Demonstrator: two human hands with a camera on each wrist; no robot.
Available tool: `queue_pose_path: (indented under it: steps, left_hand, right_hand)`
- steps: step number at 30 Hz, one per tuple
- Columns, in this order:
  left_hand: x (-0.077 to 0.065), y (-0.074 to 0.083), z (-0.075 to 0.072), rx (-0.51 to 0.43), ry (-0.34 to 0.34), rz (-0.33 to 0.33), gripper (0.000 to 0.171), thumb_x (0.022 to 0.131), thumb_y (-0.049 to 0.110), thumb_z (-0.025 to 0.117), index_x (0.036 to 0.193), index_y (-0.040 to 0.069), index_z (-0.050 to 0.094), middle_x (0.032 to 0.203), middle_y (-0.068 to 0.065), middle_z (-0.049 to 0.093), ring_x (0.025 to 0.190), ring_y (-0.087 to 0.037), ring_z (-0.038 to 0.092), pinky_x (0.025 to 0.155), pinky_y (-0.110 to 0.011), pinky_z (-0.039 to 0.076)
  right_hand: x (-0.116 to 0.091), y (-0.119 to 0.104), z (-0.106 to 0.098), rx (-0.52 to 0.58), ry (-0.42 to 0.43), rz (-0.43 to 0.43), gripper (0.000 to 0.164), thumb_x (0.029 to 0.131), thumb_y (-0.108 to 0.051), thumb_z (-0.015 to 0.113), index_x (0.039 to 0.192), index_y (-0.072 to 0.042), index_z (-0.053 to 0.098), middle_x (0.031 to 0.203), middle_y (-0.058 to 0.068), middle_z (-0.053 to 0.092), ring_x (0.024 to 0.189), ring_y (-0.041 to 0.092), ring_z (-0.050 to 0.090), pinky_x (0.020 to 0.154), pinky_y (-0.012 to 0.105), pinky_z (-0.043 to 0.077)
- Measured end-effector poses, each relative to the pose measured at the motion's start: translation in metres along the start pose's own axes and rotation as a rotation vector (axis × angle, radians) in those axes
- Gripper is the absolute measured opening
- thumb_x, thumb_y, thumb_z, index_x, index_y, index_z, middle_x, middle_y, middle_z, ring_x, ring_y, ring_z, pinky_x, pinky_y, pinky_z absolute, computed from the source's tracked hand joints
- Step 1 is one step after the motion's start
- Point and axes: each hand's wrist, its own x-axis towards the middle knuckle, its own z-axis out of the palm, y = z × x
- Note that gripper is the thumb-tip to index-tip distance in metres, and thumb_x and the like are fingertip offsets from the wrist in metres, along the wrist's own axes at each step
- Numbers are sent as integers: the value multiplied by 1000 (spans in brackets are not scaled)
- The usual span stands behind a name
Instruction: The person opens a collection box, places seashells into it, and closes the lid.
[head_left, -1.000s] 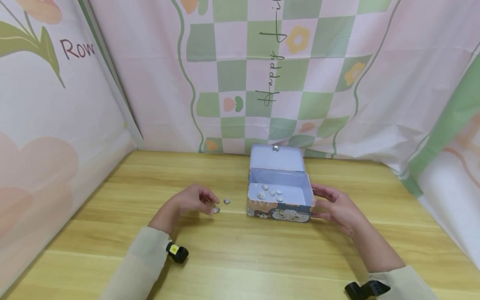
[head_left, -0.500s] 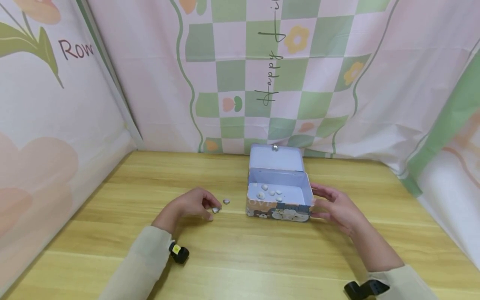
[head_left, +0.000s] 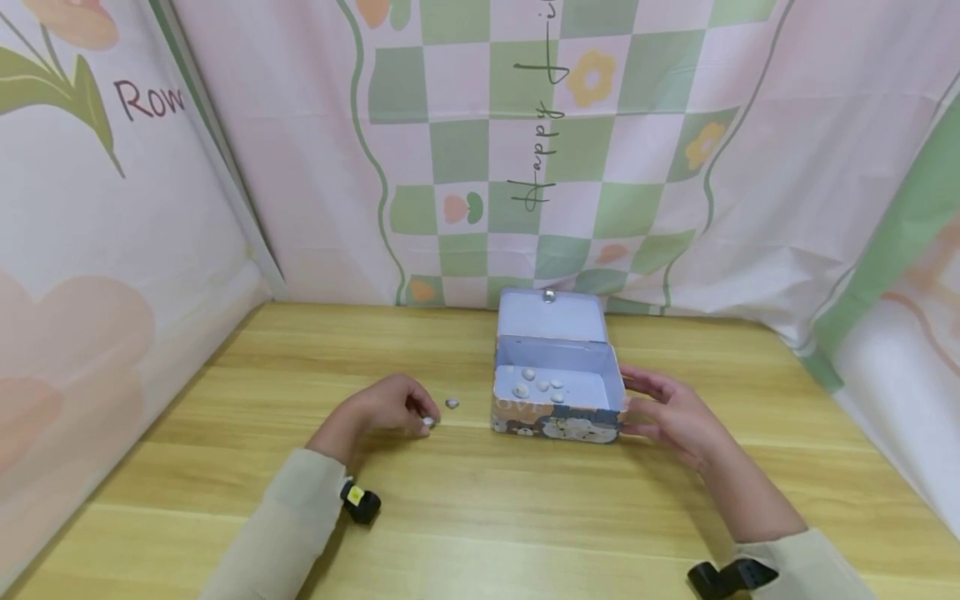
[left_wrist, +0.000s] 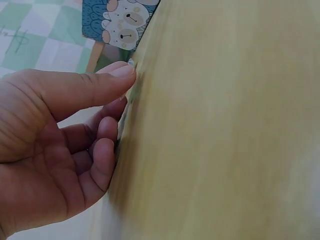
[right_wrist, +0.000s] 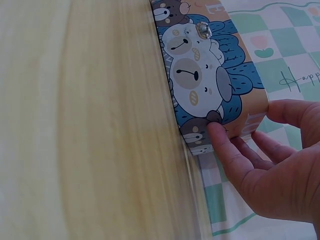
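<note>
My left hand (head_left: 386,405) is low over the table, pinching a small pale seashell (head_left: 429,422) between thumb and fingers. In the left wrist view, the thumb and fingers (left_wrist: 102,167) hide nearly all of it. Just to the right lies a second seashell (head_left: 452,402) on the wood. A bear-printed tin box (head_left: 577,427) with a lilac inside stands at centre right, several seashells (head_left: 521,390) on its floor. Its right end is touched by my right hand (head_left: 675,417), fingers fairly straight. The right wrist view shows one fingertip at the printed front's corner.
The box's lid (head_left: 551,321) is tipped back toward the patterned curtain (head_left: 517,150) behind the table (head_left: 480,517). A cloth wall (head_left: 127,217) borders the left side. Each wrist carries a black camera (head_left: 362,503).
My left hand has first spread its fingers around the nearer seashell, then drawn thumb and fingertips together on it. My right hand and the box have stayed put.
</note>
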Motion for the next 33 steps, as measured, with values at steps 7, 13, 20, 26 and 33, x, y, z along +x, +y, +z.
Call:
queue_pose_path:
  steps: [7, 13, 20, 26, 33]
  left_hand:
    - [-2, 12, -5, -15, 4, 43, 18, 80, 2, 77, 97, 8, 74, 89, 1, 67, 84, -17, 59, 77, -31, 52]
    - [1, 26, -12, -33, 0, 105, 17, 82, 1, 76, 98, 4, 74, 95, -5, 71, 83, -17, 59, 75, -31, 52]
    - [10, 45, -17, -55, 6, 161, 20, 80, -1, 77, 100, -1, 73, 92, -5, 71, 82, -16, 60, 74, -29, 53]
    - [18, 62, -18, -57, -3, 159, 20, 80, -1, 77, 100, 0, 74, 92, -1, 71, 84, -17, 61, 75, -29, 53]
    - [26, 85, -18, -60, -11, 192, 17, 81, -1, 76, 98, 2, 74, 91, -2, 70, 82, -16, 60, 73, -28, 52]
  right_hand:
    - [0, 0, 0, 3, -4, -2, 62, 98, -1, 50, 150, 9, 19, 151, 32, 23, 110, 27, 60, 85, 39, 55]
    - [2, 2, -1, -2, 8, 25, 64, 97, -3, 53, 151, 6, 20, 153, 30, 23, 112, 25, 58, 86, 40, 54]
    - [3, 2, -2, -3, 14, 41, 64, 98, -3, 53, 152, 5, 20, 153, 29, 23, 113, 26, 57, 87, 40, 54]
    - [3, 1, -1, 2, 14, 36, 63, 98, -2, 52, 151, 6, 20, 153, 30, 23, 112, 25, 58, 86, 40, 55]
    - [1, 2, -1, 8, 10, 21, 62, 98, -1, 50, 151, 8, 19, 152, 31, 22, 110, 23, 59, 86, 40, 55]
